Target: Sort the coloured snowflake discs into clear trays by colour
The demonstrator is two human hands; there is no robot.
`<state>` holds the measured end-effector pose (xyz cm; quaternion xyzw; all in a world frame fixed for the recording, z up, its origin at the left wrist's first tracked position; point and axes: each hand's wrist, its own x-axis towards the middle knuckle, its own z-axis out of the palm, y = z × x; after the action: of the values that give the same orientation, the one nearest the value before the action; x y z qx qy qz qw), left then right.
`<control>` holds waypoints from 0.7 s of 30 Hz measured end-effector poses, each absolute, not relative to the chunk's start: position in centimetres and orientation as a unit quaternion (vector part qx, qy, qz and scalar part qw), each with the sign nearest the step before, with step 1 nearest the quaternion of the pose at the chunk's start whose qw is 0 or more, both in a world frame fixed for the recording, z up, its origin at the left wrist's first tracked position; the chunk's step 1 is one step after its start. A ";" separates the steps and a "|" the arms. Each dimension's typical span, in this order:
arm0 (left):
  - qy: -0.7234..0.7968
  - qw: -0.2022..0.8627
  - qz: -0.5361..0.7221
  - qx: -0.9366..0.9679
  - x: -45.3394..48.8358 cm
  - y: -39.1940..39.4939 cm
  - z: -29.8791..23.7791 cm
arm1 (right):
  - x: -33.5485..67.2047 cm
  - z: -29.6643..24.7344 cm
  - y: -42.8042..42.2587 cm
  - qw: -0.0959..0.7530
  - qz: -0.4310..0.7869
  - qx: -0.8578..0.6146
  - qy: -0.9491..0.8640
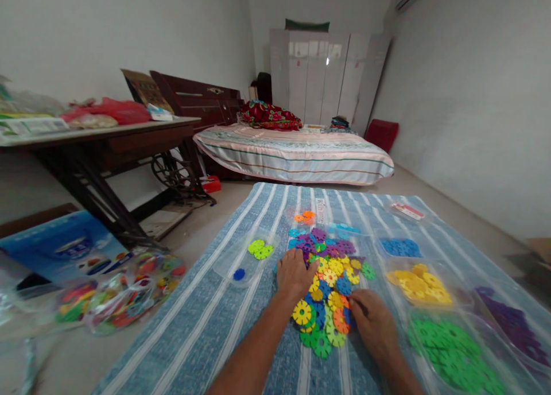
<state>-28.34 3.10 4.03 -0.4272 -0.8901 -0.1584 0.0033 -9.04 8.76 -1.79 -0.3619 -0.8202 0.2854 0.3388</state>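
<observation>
A mixed pile of notched plastic discs [329, 274] lies on the striped cloth, in yellow, blue, purple, orange and green. My left hand [295, 273] rests on the pile's left side, thumb spread away from the fingers, whose tips are partly hidden among purple and yellow discs. At the pile's right edge, my right hand [375, 321] has its fingers curled together beside orange discs [341, 319]; whatever is between the fingertips is hidden. Light green discs [260, 249] and a dark blue disc [239, 274] sit in a clear tray left of my left hand.
On the right stand clear tubs of blue discs [400, 247], yellow discs [424, 285], green discs [456, 349] and purple discs [512, 323]. Orange discs [305, 217] lie beyond the pile. A bed [297, 157] stands behind, a sewing-machine table [129, 132] at left, bagged toys [120, 294] on the floor.
</observation>
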 end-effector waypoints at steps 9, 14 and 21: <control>-0.904 -0.026 -0.132 -0.407 -32.5 8.2 5.1 | -9.0 -2.3 8.8 0.339 0.291 -0.362 -0.818; -0.893 0.001 -0.112 -0.435 -33.0 9.1 4.1 | -9.1 -2.5 8.8 0.339 0.289 -0.355 -0.822; -0.906 -0.016 -0.082 -0.416 -33.8 11.2 4.0 | -9.2 -3.1 9.1 0.363 0.268 -0.357 -0.818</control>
<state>-33.77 11.15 3.99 -0.4156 -0.9057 -0.0818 -0.0157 -9.19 9.05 -3.13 -0.3566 -0.8178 0.2681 0.3635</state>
